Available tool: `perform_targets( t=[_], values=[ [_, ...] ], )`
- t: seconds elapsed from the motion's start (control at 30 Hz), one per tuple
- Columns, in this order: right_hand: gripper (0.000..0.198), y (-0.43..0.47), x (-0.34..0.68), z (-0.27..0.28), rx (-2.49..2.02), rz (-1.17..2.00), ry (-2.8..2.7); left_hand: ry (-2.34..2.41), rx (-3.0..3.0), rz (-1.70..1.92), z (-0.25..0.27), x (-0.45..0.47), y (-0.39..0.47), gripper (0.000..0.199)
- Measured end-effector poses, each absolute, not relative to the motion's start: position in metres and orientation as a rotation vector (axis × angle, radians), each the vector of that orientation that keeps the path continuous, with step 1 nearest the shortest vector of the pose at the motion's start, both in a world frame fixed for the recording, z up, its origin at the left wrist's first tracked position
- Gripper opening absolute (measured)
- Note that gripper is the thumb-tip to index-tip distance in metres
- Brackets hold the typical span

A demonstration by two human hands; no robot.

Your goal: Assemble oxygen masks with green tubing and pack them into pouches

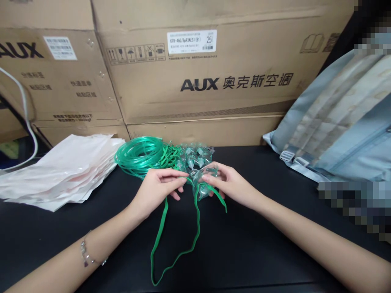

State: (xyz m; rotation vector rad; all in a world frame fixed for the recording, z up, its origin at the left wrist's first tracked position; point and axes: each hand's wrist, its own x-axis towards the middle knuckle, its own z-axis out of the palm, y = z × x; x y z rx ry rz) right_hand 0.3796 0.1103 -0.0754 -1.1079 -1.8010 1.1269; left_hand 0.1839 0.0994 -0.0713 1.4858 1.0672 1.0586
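My right hand (224, 179) is closed around a clear plastic oxygen mask (205, 191). A green elastic strap (198, 219) runs from the mask, and a short tail of it hangs below my right fingers. Close by on the left, my left hand (161, 185) pinches the other end of the strap between thumb and fingers, near the mask's edge. The strap's middle droops in a long loop over the black table. Behind my hands lie several more clear masks (195, 154) and a bunch of green straps (171, 155).
A coil of green tubing (139, 152) lies behind my left hand. Further left is a stack of white plastic bags (70, 162). Large cardboard boxes (195, 101) stand along the back of the black table (259, 252). On the right rests a light blue backpack (345, 122).
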Motion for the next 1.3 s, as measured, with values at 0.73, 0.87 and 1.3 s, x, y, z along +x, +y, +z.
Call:
perform_targets(
  t=[0.73,0.87,1.3],
  values=[
    [0.037,0.106,0.379,-0.074,-1.199,1.021,-1.976,1.038,1.567,1.292,-0.073,0.192,0.093,0.009],
    [0.037,0.107,0.379,-0.076,-1.209,0.992,-1.988,1.033,1.524,1.276,-0.076,0.193,0.093,0.009],
    [0.042,0.106,0.379,-0.078,-1.203,0.866,-2.062,0.999,1.487,1.277,-0.079,0.196,0.094,0.011]
  ],
)
